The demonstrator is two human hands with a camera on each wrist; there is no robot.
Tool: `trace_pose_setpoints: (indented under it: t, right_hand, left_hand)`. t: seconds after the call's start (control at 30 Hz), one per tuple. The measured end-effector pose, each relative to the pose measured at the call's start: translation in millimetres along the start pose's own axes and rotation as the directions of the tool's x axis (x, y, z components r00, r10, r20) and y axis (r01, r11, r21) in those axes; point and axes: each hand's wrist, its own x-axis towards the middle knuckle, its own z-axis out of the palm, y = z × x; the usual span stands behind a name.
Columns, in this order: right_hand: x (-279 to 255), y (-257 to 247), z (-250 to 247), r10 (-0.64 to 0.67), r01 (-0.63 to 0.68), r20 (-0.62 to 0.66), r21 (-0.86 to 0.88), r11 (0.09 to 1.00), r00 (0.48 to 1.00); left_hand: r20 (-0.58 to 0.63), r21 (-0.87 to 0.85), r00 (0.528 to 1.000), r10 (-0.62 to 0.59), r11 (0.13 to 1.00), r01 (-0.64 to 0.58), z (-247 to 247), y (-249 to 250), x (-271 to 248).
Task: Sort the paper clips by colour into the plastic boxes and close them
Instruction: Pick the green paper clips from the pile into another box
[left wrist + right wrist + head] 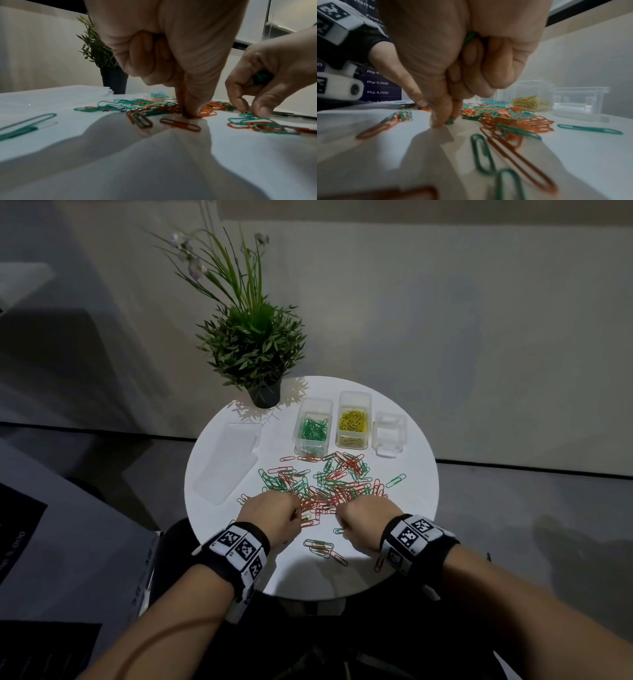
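Observation:
A pile of red and green paper clips lies mid-table. My left hand is at the pile's near left edge; its thumb and forefinger pinch red clips against the table, the other fingers curled. My right hand is at the near right edge. It holds green clips in its curled fingers and pinches another green clip on the table. At the back stand three open clear boxes: one with green clips, one with yellow clips, one empty.
The round white table is small, with its edge close behind both wrists. A potted plant stands at the back left. Clear plastic lids lie on the left. Loose clips lie between my wrists.

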Motion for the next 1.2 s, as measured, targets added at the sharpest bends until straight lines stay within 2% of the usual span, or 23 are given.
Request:
trace_pose_setpoints:
  t: [0.07, 0.17, 0.33, 0.43, 0.53, 0.6, 0.67, 0.73, 0.83, 0.9, 0.97, 1.03, 1.1, 1.13, 1.2]
  right_hand:
    - [4.6, -3.9, -0.8, 0.028, -0.028, 0.049, 0.005, 1.000, 0.998]
    - [10.9, -4.3, -0.6, 0.056, -0.063, 0.124, 0.053, 0.997, 0.991]
    - [12.0, -9.1, -2.9, 0.036, -0.044, 0.200, 0.035, 0.998, 0.979]
    - [10.0, -9.9, -4.6, 0.007, -0.001, 0.197, -0.029, 1.000, 0.980]
    - [7.3, -11.1, -6.7, -0.011, 0.026, 0.205, -0.070, 0.997, 0.979]
    - [8.2, -9.9, -11.4, 0.009, -0.006, 0.183, -0.012, 1.000, 0.983]
    - [11.4, -7.6, -23.8, 0.054, -0.073, 0.122, 0.155, 0.985, 0.991]
    - [18.5, -4.6, -44.4, 0.106, -0.116, 0.049, 0.410, 0.904, 0.993]
    - [41.3, 1.0, -81.1, 0.253, -0.140, -0.041, 0.743, 0.654, 0.966]
    - [63.0, 9.7, -102.4, 0.345, -0.146, -0.071, 0.812, 0.565, 0.936]
    - [84.7, 18.7, -116.4, 0.380, -0.150, -0.051, 0.864, 0.480, 0.924]
    - [100.5, 26.1, -126.6, 0.415, -0.170, 0.011, 0.922, 0.348, 0.910]
    - [110.5, 30.4, -133.4, 0.430, -0.186, 0.058, 0.948, 0.260, 0.901]
    - [116.0, 31.3, -134.1, 0.430, -0.197, 0.080, 0.952, 0.234, 0.899]
    - [126.0, 28.7, -134.5, 0.420, -0.223, 0.124, 0.955, 0.194, 0.899]
  left_hand:
    - [0.020, -0.061, 1.000, 0.001, 0.998, 0.000, 1.8, -3.8, 1.3]
    - [0.092, -0.312, 0.996, -0.004, 0.950, 0.032, 2.0, -12.7, 3.4]
    - [0.134, -0.630, 0.991, -0.022, 0.770, 0.102, 0.3, -20.8, 7.3]
    - [0.149, -0.728, 0.987, -0.062, 0.668, 0.152, -2.5, -24.7, 11.6]
    - [0.165, -0.780, 0.974, -0.157, 0.583, 0.226, -11.4, -20.8, 18.8]
    - [0.209, -0.843, 0.954, -0.214, 0.456, 0.287, -21.4, -16.6, 26.2]
    - [0.231, -0.900, 0.946, -0.229, 0.319, 0.297, -35.8, -12.0, 33.5]
    - [0.183, -0.921, 0.958, -0.220, 0.303, 0.245, -50.5, -7.7, 43.7]
    - [0.117, -0.923, 0.970, -0.215, 0.336, 0.186, -67.0, -0.5, 64.9]
    - [0.136, -0.920, 0.960, -0.245, 0.329, 0.215, -74.6, 3.0, 80.3]
    - [0.188, -0.919, 0.943, -0.276, 0.289, 0.268, -79.1, 4.1, 97.1]
    - [0.277, -0.927, 0.920, -0.276, 0.173, 0.331, -80.8, 3.7, 113.4]
    - [0.348, -0.934, 0.897, -0.271, -0.023, 0.356, -83.6, 4.9, 124.6]
    - [0.358, -0.934, 0.892, -0.277, -0.093, 0.346, -85.2, 5.9, 128.1]
    - [0.363, -0.932, 0.886, -0.288, -0.124, 0.341, -86.9, 6.4, 132.5]
